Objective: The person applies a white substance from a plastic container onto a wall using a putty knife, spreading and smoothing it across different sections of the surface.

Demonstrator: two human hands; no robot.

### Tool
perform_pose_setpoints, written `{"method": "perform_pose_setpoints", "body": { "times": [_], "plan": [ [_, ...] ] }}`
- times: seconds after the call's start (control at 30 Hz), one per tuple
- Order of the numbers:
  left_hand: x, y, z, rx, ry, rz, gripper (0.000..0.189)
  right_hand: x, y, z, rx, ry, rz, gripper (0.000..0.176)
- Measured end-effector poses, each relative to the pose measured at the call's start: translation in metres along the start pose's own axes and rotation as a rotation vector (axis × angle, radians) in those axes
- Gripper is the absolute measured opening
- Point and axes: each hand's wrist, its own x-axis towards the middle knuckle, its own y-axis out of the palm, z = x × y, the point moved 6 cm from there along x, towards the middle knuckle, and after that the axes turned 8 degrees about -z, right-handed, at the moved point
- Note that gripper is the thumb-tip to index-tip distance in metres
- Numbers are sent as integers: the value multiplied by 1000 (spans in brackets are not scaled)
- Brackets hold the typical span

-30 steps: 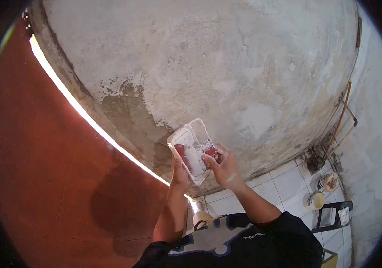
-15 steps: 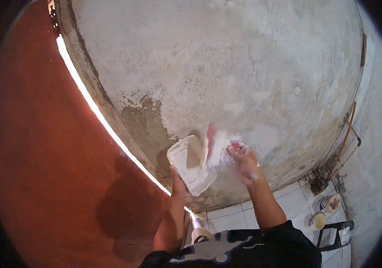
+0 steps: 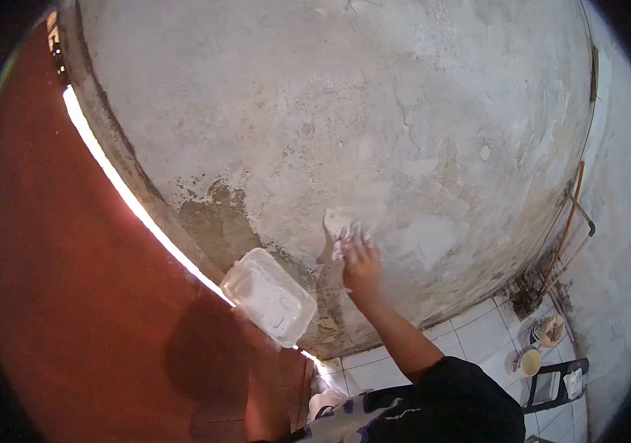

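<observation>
- Head view: the right hand [image 3: 362, 264] pinches a white-smeared spreading blade [image 3: 338, 223], fingers bunched over it, apparently to keep it flat against the plastered wall [image 3: 315, 125]; its handle is hidden.
- The left hand [image 3: 247, 323] grips the lower left edge of a translucent plastic tub [image 3: 303, 314], its far fingers hidden; the tub is tilted beside the right forearm, probably so its white paste [image 3: 270, 299] sits within reach.
- Counted: two hands, one blade, one tub.
- On the tiled floor [image 3: 478, 341], right: one cream cup [image 3: 515, 362], one dark-sided pot [image 3: 537, 336], one black frame [image 3: 580, 369].
</observation>
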Motion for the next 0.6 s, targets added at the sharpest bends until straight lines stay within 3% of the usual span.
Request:
{"method": "perform_pose_setpoints", "body": {
  "times": [0.13, 0.33, 0.4, 0.43, 0.5, 0.53, 0.6],
  "plan": [
    [7, -18, -14, -108, 68, 14, 77, -40, 37, 4, -56, 5, 154, 47],
    [-1, -3, -18, 44, 90, -43, 76, -58, -5, 8, -27, -2, 283, 48],
    [-3, 3, -12, 44, 80, -28, 76, -53, -29, -15, 82, 276, 236, 36],
    [-6, 3, -9, 43, 76, -24, 76, -49, -33, -23, 73, 279, 231, 36],
    [-8, 6, -5, 44, 70, -20, 77, -30, -46, -53, -18, 456, 14, 29],
    [-9, 5, -4, 45, 70, -17, 77, -13, -48, -54, -22, 458, 9, 29],
    [3, 13, -7, 48, 73, -12, 77, 15, -67, -56, 144, 571, -338, 17]
  ]
}}
